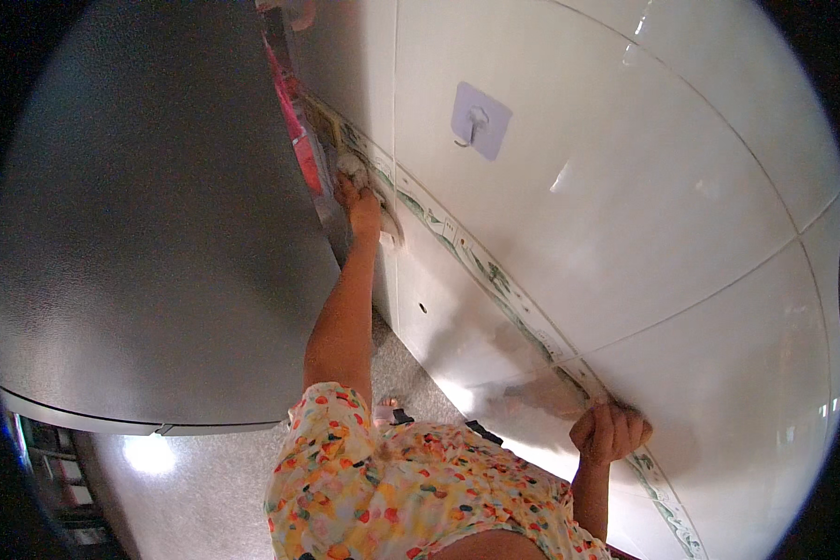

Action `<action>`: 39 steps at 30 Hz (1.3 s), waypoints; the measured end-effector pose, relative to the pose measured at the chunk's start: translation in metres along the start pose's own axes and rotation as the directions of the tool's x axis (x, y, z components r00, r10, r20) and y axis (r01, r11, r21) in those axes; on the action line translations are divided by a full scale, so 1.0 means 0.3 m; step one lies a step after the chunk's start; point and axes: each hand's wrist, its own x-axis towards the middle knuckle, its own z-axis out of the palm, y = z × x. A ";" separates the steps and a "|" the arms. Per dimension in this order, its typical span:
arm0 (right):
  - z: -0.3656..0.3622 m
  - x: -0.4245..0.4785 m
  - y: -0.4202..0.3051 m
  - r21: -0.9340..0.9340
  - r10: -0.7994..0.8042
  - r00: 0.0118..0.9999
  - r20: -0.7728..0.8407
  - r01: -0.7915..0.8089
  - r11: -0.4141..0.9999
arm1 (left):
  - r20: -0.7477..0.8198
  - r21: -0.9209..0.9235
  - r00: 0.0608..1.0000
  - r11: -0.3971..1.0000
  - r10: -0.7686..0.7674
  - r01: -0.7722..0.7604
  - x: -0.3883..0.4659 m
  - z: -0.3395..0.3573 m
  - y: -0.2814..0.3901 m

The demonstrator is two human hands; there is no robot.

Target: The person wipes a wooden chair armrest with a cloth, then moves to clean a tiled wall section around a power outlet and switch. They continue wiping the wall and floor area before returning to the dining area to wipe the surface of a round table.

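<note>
My left hand [359,203] reaches far into the narrow gap between a dark grey appliance, possibly a refrigerator [161,231], and the tiled wall [602,196]. Its fingers are curled round a crumpled whitish item [352,166], perhaps a cloth, against the wall by the decorated tile border [490,269]. Part of that hand and of the item is in shadow. Lower right, my right hand [609,430] is closed into a fist and rests against the wall on the same border. Nothing is seen in it, though its palm side is hidden.
A square adhesive hook [481,120] is fixed on the tiles above the border. Something red and pink [297,133] lies along the appliance's far edge. The wall has a small dark hole [423,308]. Speckled floor [203,483] shows below, with a dark shelf-like unit [66,483] at lower left.
</note>
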 end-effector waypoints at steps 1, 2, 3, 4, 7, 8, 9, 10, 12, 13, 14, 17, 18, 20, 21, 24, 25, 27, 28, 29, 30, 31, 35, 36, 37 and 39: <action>-0.002 0.002 0.001 -0.008 0.003 1.000 0.009 -0.003 1.000 | 0.009 -0.006 0.999 0.999 -0.038 0.038 -0.002 0.010 -0.041; -0.007 0.006 0.003 -0.015 0.006 1.000 0.016 -0.006 1.000 | 0.019 -0.007 0.997 0.997 -0.079 0.079 -0.028 0.026 -0.078; -0.011 0.002 0.005 -0.026 0.013 1.000 0.027 -0.012 1.000 | 0.048 0.015 0.992 0.994 -0.112 0.112 -0.074 0.052 -0.118; -0.015 -0.004 0.007 -0.022 0.010 0.999 0.034 -0.010 1.000 | 0.079 0.070 0.987 0.988 -0.140 0.135 -0.142 0.072 -0.164; -0.019 -0.017 0.016 -0.001 -0.002 1.000 0.030 0.002 1.000 | 0.381 0.697 0.890 0.711 -0.251 -0.099 -0.445 0.118 -0.260; -0.014 -0.018 0.020 0.014 -0.005 1.000 0.019 0.005 1.000 | 0.516 0.814 0.794 0.475 -0.322 -0.336 -0.553 0.125 -0.270; -0.014 -0.012 0.021 0.031 -0.010 1.000 0.004 0.010 0.999 | 0.435 0.784 0.789 0.613 -0.434 -0.095 -0.680 0.127 -0.276; -0.014 -0.008 0.019 0.041 -0.010 1.000 0.001 0.010 0.999 | 0.340 0.709 0.772 0.686 -0.538 0.166 -0.801 0.121 -0.283; 0.001 0.022 -0.009 0.122 -0.030 0.999 -0.029 0.034 0.992 | 0.092 0.175 0.791 0.792 -0.605 0.586 -0.997 0.044 -0.379; -0.001 0.015 0.003 0.111 -0.033 0.999 -0.029 0.036 0.993 | 0.215 0.229 0.798 0.824 -0.562 0.519 -1.104 0.042 -0.262; -0.007 -0.002 0.025 0.087 -0.028 0.999 -0.025 0.030 0.996 | 0.231 0.213 0.709 0.746 -0.666 0.632 -1.190 0.059 -0.016; -0.013 -0.008 0.032 0.137 -0.047 0.998 -0.032 0.051 0.989 | 0.365 0.119 0.445 0.515 -0.818 0.849 -1.238 -0.055 0.293; -0.016 -0.008 0.032 0.157 -0.058 0.998 -0.031 0.063 0.986 | 0.444 0.089 0.356 0.436 -0.822 0.896 -1.250 -0.086 0.326; -0.009 -0.004 0.029 0.195 -0.077 0.995 -0.064 0.088 0.977 | 0.598 0.052 0.180 0.262 -0.781 0.964 -1.268 -0.135 0.397; -0.010 -0.004 0.033 0.205 -0.086 0.993 -0.078 0.100 0.974 | 0.656 0.089 0.120 0.234 -0.745 0.968 -1.256 -0.167 0.452; -0.016 -0.026 0.053 0.284 -0.077 0.991 -0.110 0.106 0.953 | 0.822 0.128 0.037 0.247 -0.568 0.960 -1.106 -0.350 0.648; -0.022 -0.017 0.045 0.315 -0.091 0.990 -0.107 0.121 0.941 | 0.909 0.050 -0.012 0.081 -0.416 0.995 -1.110 -0.378 0.572; -0.046 -0.010 0.034 0.362 -0.112 0.990 -0.082 0.135 0.922 | 0.992 0.023 -0.035 -0.105 -0.120 0.994 -1.094 -0.491 0.396; -0.048 -0.020 0.035 0.363 -0.096 0.993 -0.064 0.113 0.925 | 0.987 -0.061 0.032 -0.187 -0.154 0.980 -1.042 -0.571 0.454; -0.047 -0.033 0.038 0.363 -0.083 0.995 -0.049 0.095 0.927 | 0.976 -0.150 0.100 -0.263 -0.193 0.953 -0.990 -0.650 0.544; -0.046 -0.038 0.036 0.369 -0.073 0.996 -0.047 0.085 0.926 | 0.950 -0.220 0.141 -0.275 -0.277 0.936 -0.965 -0.720 0.574; -0.046 -0.036 0.038 0.372 -0.068 0.997 -0.042 0.079 0.925 | 0.955 -0.241 0.166 -0.317 -0.244 0.917 -0.950 -0.768 0.558; -0.057 -0.025 0.015 0.376 -0.021 0.999 -0.032 0.032 0.926 | 0.925 -0.379 0.323 -0.424 -0.200 0.823 -0.949 -0.945 0.501; -0.047 -0.041 0.022 0.383 0.002 0.999 -0.034 0.011 0.924 | 0.905 -0.426 0.370 -0.435 -0.211 0.793 -0.954 -0.986 0.494; -0.041 -0.046 0.013 0.389 0.024 0.999 -0.030 -0.011 0.921 | 0.895 -0.444 0.403 -0.447 -0.188 0.777 -0.965 -1.029 0.476; -0.041 -0.039 -0.025 0.454 0.139 0.990 -0.022 -0.114 0.884 | 0.874 -0.472 0.466 -0.471 -0.139 0.745 -0.986 -1.114 0.449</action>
